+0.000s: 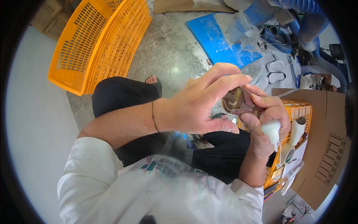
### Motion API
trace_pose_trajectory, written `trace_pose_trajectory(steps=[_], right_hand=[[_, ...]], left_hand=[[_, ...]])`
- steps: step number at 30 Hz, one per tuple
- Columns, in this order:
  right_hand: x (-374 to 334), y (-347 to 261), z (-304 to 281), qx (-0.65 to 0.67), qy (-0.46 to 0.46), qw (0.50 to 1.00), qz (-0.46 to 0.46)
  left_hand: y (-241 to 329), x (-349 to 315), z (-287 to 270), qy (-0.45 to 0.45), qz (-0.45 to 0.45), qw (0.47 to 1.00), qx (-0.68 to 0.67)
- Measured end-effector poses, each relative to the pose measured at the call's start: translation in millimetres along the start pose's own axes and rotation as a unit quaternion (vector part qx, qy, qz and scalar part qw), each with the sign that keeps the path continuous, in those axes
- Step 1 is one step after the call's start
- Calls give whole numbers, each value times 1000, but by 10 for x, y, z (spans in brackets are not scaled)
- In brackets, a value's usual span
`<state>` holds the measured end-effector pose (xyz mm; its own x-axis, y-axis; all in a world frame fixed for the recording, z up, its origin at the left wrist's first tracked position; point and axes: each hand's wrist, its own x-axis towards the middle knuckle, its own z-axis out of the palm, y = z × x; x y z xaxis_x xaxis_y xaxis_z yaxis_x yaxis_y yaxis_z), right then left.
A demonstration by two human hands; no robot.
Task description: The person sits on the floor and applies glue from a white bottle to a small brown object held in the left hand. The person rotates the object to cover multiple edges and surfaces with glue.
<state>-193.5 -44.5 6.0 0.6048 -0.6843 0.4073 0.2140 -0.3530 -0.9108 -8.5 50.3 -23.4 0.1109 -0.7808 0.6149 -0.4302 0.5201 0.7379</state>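
My right hand [269, 107] grips a small, glossy brown piece [235, 100] with a hollowed, curved face. I cannot make out what kind of thing it is. Tucked in the same hand is a white squeeze bottle [271, 128], its narrow nozzle pointing down. My left hand [197, 100] reaches across from the left with fingers stretched and thumb spread apart. Its fingertips are at the upper edge of the brown piece; whether they touch it cannot be told. Pale dust covers the left forearm and fingers.
Stacked orange crates [84, 44] stand at the far left. To the right, another orange crate [304, 108] carries a tape roll [287, 154] and small items, beside a cardboard sheet [317, 149]. A blue panel [220, 41] lies on the dusty floor; blue hoses [313, 26] are at far right.
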Motion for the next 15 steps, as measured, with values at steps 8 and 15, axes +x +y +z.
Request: trace_pose_trajectory(steps=[8,15], right_hand=[[-23,67,5,30,-27,999,-24],[3,84,64,25,-48,997,-46]], left_hand=[[-140,30,-4,-14,47,999,1],[-138,30,28,56,110,987,99]])
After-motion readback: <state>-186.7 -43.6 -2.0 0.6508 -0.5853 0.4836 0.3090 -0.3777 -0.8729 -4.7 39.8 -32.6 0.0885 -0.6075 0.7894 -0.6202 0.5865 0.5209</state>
